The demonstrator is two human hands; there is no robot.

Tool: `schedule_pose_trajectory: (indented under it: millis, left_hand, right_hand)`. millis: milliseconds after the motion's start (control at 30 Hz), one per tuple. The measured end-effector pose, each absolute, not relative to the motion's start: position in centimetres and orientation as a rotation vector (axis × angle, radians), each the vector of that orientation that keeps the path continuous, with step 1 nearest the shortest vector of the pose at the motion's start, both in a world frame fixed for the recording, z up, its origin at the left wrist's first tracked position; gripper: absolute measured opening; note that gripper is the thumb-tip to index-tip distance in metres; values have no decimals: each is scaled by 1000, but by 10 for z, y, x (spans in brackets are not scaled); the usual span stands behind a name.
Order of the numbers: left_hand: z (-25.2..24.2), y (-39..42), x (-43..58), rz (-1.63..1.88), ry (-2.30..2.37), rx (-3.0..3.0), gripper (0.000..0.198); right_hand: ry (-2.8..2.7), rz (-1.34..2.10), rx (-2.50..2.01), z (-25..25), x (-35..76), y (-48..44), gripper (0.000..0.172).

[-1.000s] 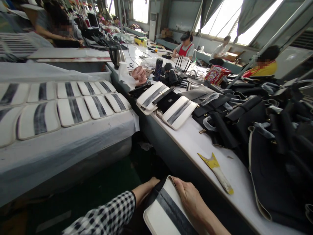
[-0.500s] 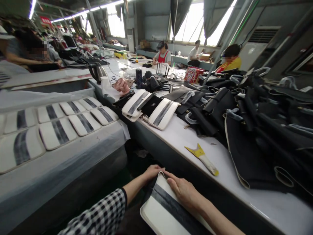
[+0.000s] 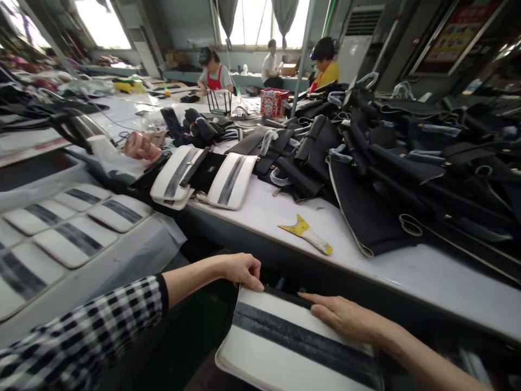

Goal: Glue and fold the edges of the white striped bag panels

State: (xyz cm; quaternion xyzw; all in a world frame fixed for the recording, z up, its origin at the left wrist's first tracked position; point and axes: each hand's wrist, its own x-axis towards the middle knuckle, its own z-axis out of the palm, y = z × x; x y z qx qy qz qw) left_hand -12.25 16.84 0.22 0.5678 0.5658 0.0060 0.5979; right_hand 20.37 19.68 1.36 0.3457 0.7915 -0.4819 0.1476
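Note:
A white panel with a dark grey stripe (image 3: 285,342) lies low in front of me, below the table edge. My left hand (image 3: 240,270), in a checked sleeve, grips its upper left corner with curled fingers. My right hand (image 3: 345,316) lies flat on the panel's upper right part, fingers stretched out along the stripe. On the white table (image 3: 407,271) above rests a yellow-and-white scraper (image 3: 307,233), not touched by either hand.
Rows of similar striped panels (image 3: 77,239) lie on a plastic-covered bench at left. Two more panels (image 3: 203,179) and a big heap of black bag parts (image 3: 407,157) cover the table. A pink fan (image 3: 138,145) stands behind. Several people work in the background.
The view has swung right. The panel has turned from slanted to nearly level, my left hand stays on its corner, and my right hand has slid rightward along it.

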Motion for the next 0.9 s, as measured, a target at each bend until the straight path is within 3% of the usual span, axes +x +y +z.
schedule_pose_trajectory:
  millis: [200, 500, 600, 700, 800, 900]
  left_hand:
    - [-2, 180, -121, -54, 1285, 1426, 40]
    - [8, 192, -86, -122, 1278, 1607, 39]
    - [15, 190, -76, -147, 1305, 1740, 35]
    - [17, 189, -74, -149, 1338, 1719, 36]
    - [16, 188, -76, -145, 1356, 1683, 40]
    - [13, 186, -78, -118, 1381, 1674, 39]
  right_hand:
    - [2166, -1371, 1142, 18, 229, 203, 47]
    - [2234, -1373, 989, 14, 171, 203, 51]
    - [2330, -1368, 880, 14, 162, 215, 45]
    - [2697, -1005, 1053, 11, 153, 246, 39]
    - [2859, -442, 1476, 4, 141, 284, 44]
    - [2797, -261, 1590, -9, 129, 305, 51]
